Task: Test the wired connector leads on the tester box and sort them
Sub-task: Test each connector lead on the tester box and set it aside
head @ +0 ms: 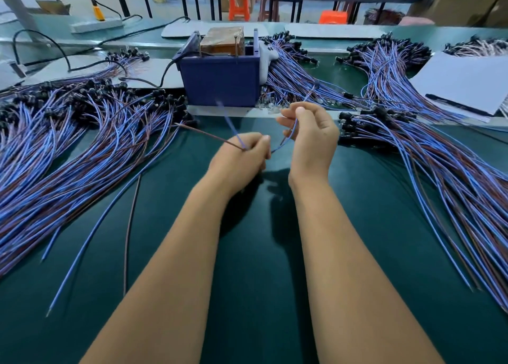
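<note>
Lead in hand: one wired lead (288, 135), blue and brown strands, strung between the two hands above the green mat (247, 267), just in front of the tester box.
Left heap: a wide fan of leads (68, 149) lies well to the left of the grip, black plug ends toward the far side, bare tips toward the person.
Left hand (239, 157): fingers curled tight and pinching the two strands; the brown one (209, 136) runs out leftward from the pinch, the blue one (231, 123) stands up and away from it, blurred.
Tester box (220, 80): dark blue, beyond the grip, a brown block on top with two upright pins, a black cable trailing off its left side.
Right hand (310, 135): fingers curled, thumb and forefinger holding the blue strand, which loops down and across to the left pinch.
Right heaps: more leads (412, 133) spread to the right of the grip; whether tested or not I cannot tell.
Step, as I judge: readying the lead's bare ends; nothing touches the pins yet.
Next move calls for: keeping the two ends apart and carrying each forward to its own pin, then laying the lead in a heap.
</note>
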